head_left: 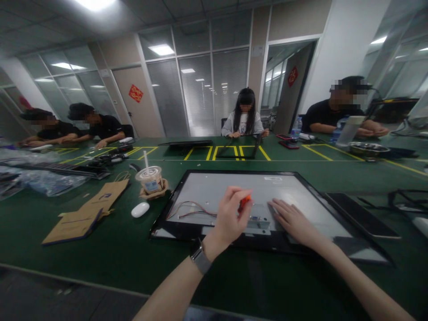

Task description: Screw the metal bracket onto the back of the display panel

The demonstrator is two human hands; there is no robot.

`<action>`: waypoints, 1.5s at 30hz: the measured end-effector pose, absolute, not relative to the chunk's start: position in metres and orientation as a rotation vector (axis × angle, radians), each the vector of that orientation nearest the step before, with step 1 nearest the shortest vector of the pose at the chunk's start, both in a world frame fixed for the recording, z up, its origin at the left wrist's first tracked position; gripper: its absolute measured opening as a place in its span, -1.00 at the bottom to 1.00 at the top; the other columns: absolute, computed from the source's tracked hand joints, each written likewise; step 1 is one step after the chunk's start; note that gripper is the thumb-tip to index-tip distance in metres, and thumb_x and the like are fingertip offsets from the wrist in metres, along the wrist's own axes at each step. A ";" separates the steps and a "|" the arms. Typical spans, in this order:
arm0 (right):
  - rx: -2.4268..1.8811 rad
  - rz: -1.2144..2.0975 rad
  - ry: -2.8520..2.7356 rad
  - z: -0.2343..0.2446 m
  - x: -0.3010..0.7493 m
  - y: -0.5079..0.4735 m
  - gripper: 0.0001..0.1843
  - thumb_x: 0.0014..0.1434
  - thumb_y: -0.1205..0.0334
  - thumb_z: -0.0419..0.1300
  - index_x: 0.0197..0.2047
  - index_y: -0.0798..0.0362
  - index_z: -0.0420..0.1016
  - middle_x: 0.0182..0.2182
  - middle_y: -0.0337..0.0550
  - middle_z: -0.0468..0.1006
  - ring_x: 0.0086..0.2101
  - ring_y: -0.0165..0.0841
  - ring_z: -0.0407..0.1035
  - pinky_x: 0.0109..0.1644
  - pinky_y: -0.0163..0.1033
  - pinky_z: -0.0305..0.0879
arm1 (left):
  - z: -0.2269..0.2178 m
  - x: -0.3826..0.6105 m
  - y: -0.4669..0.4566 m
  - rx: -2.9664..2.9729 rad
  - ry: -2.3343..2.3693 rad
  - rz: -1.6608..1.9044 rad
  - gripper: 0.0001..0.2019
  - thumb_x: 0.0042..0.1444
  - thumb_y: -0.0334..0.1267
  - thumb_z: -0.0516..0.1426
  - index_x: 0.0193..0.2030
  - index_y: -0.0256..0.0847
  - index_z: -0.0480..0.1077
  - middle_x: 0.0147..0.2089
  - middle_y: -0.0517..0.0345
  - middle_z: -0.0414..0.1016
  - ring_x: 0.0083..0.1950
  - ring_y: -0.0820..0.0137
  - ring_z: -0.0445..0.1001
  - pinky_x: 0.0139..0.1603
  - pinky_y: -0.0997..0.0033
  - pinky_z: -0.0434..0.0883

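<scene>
A large display panel lies on the table before me, its grey metal back up inside a black frame. My left hand is closed over its lower middle, fingers wrapped round an orange-handled screwdriver; the tool's lower end is hidden. Just below those fingers sits a metal bracket with connectors at the panel's lower edge. A bundle of thin cables curves across the grey back to the left. My right hand rests flat on the panel, right of the bracket, with its fingers stretched out.
Left of the panel stand a drink cup in a cardboard holder, a white mouse and a brown paper bag. A flat black slab lies to the right. Across the green table a person holds a black frame.
</scene>
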State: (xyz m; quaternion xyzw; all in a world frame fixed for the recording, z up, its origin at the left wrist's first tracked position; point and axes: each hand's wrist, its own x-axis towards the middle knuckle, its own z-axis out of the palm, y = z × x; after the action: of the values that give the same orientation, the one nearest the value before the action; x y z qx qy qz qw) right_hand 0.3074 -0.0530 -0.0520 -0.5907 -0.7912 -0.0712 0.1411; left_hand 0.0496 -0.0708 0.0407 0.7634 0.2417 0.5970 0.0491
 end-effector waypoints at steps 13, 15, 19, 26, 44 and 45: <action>-1.748 -0.241 -2.361 -0.040 0.295 -0.025 -0.44 0.38 0.07 -0.18 0.38 -0.03 0.16 0.36 0.06 0.16 0.31 -0.01 0.05 0.26 0.28 0.06 | 0.052 0.042 -0.071 2.235 0.693 1.851 -0.85 0.30 -0.39 0.02 -0.11 -0.20 0.40 -0.08 0.02 0.50 -0.05 0.36 0.51 -0.04 0.30 0.46; -1.743 -0.284 -2.408 -0.039 0.294 -0.021 -0.43 0.38 0.10 -0.19 0.39 0.01 0.14 0.36 0.09 0.15 0.31 0.02 0.05 0.25 0.30 0.07 | 0.054 0.045 -0.071 2.193 0.663 1.760 -0.88 0.29 -0.37 0.04 -0.14 -0.21 0.40 -0.21 0.08 0.54 -0.20 0.41 0.54 -0.16 0.37 0.48; -1.695 -0.300 -2.417 -0.038 0.295 -0.018 -0.44 0.38 0.13 -0.18 0.38 0.01 0.15 0.35 0.11 0.16 0.31 0.01 0.06 0.25 0.30 0.06 | 0.060 0.053 -0.067 2.379 0.571 1.687 -0.94 0.24 -0.31 0.12 -0.22 -0.22 0.42 -0.34 0.13 0.52 -0.34 0.45 0.49 -0.29 0.45 0.44; -1.582 -0.242 -2.476 -0.042 0.299 -0.003 -0.44 0.39 0.12 -0.21 0.40 -0.04 0.11 0.37 0.05 0.14 0.32 -0.04 0.03 0.27 0.31 0.02 | 0.071 0.059 -0.039 2.622 0.591 1.846 -0.74 0.22 -0.29 0.10 -0.50 -0.18 0.21 -0.56 0.29 0.18 -0.52 0.52 0.21 -0.49 0.50 0.15; -1.602 -0.134 -2.503 -0.032 0.292 0.006 -0.43 0.42 0.05 -0.25 0.41 -0.05 0.07 0.39 -0.05 0.07 0.35 -0.11 -0.05 0.34 0.21 -0.05 | 0.066 0.050 -0.041 1.402 0.691 1.435 -0.64 0.22 0.07 0.07 -0.34 -0.22 0.30 -0.54 0.30 0.29 -0.59 0.54 0.27 -0.59 0.56 0.20; -1.610 -0.125 -2.499 -0.032 0.292 0.006 -0.43 0.42 0.04 -0.26 0.42 -0.05 0.06 0.39 -0.06 0.07 0.35 -0.11 -0.05 0.34 0.20 -0.05 | 0.066 0.050 -0.041 1.307 0.660 1.419 -0.64 0.17 0.07 0.12 -0.37 -0.21 0.28 -0.60 0.36 0.20 -0.65 0.58 0.17 -0.64 0.59 0.10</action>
State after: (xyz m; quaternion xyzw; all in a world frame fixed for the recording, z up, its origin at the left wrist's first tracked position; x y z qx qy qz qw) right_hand 0.2917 0.0060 -0.0321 -0.5393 -0.8370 -0.0418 0.0831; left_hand 0.0500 -0.0407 0.0664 0.5460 0.2757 0.5929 0.5238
